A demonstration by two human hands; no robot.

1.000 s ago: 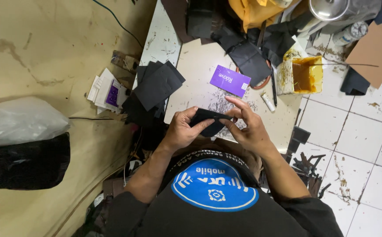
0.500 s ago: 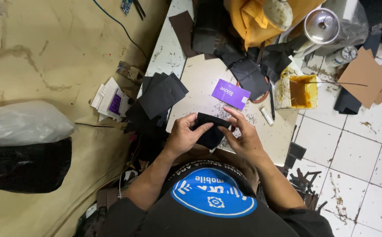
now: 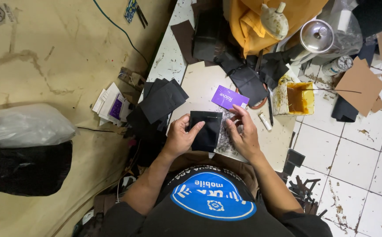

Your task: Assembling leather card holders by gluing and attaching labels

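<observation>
The left hand (image 3: pixel 180 139) grips a flat black leather piece (image 3: pixel 205 130) by its left edge, fingers closed on it, over the desk (image 3: pixel 199 83). The right hand (image 3: pixel 243 134) rests beside it, fingers loosely curled, holding nothing visible. The piece looks mid-positioning; pressing it flat would need both hands steady.

Looking like a small leather-craft workshop: stacked black cut leather pieces (image 3: pixel 161 100) sitting left of the fingers, a glue-smeared yellow square tub (image 3: pixel 300 98) sitting to their right, brown cardboard patterns (image 3: pixel 361 83) lying beyond.
</observation>
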